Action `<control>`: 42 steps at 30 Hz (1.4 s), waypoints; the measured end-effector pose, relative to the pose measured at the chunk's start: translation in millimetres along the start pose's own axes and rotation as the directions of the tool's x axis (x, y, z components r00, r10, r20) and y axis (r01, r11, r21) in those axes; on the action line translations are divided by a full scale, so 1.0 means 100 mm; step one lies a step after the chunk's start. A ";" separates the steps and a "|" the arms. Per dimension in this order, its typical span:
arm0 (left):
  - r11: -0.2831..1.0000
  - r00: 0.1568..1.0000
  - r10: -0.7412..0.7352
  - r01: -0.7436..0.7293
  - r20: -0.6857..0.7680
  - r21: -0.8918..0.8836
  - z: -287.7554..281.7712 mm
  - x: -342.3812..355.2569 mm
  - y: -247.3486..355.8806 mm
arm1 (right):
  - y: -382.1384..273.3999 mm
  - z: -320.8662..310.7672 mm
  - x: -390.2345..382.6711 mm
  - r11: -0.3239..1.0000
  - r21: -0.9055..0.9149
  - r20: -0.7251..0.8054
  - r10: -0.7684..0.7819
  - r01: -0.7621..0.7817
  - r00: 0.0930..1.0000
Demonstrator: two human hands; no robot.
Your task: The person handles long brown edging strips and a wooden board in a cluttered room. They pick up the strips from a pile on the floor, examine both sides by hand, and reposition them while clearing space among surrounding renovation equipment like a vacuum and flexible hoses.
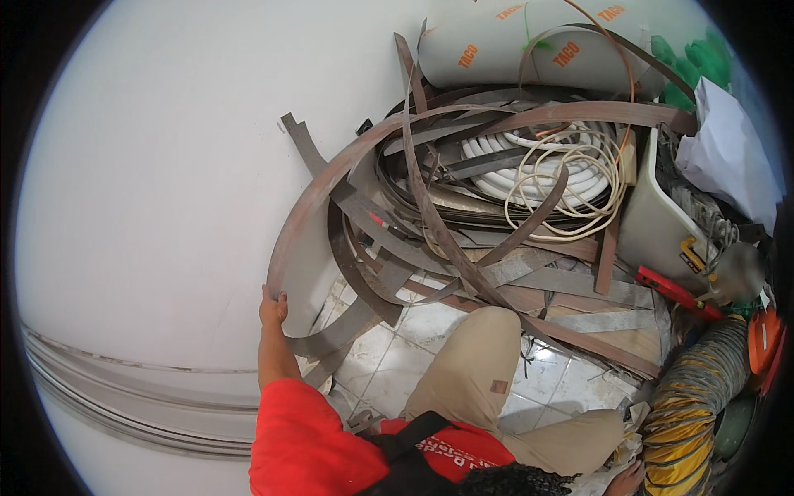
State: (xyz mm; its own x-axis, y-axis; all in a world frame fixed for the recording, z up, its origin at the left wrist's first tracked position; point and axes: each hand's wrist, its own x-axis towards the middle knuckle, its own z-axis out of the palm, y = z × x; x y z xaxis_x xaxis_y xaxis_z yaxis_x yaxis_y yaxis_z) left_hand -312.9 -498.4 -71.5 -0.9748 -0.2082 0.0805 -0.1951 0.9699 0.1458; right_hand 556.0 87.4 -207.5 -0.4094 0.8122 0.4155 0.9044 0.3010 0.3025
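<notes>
My left hand is closed round the end of a long brown flexible strip, which looks like edging. From there the strip curves up and right along the white wall, over a tangled heap of similar strips. A greyish-brown strip bends along the floor just below that hand. At the lower right edge my right hand shows only in part, beside a yellow and grey flexible duct; its fingers are mostly hidden.
White hose coils and a cream cable lie within the heap. Behind stands a large grey roll. To the right are a pale bin and a red level. Metal rails run along the left wall.
</notes>
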 end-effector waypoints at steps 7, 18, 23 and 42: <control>0.960 0.909 0.278 -0.272 -0.310 0.064 -0.02 -0.07 0.45 | -1.39 -0.61 1.51 0.563 0.776 0.189 0.224 -0.285 0.956; 0.722 0.516 0.507 -0.692 -0.690 0.012 -1.00 -0.29 2.10 | -4.77 -1.50 2.44 0.134 0.985 0.161 -0.530 -0.105 0.832; 0.798 0.830 0.336 -0.502 -0.445 -0.334 -0.94 -0.09 2.09 | -5.19 -1.44 2.26 0.272 0.952 0.286 -0.630 -0.140 0.722; 0.834 0.822 0.551 -0.546 -0.141 0.076 -2.45 -0.43 2.99 | -3.89 -2.92 3.23 0.098 0.994 0.026 -0.647 0.050 0.762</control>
State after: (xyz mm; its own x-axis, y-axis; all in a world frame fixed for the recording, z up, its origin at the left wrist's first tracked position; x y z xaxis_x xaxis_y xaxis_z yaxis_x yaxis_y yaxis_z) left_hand -302.4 -230.6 210.4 -0.8937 0.3457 0.2859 0.3616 0.9323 0.0030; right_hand 36.7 87.0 59.4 -0.8940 0.4372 0.0985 0.1887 0.5665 -0.8022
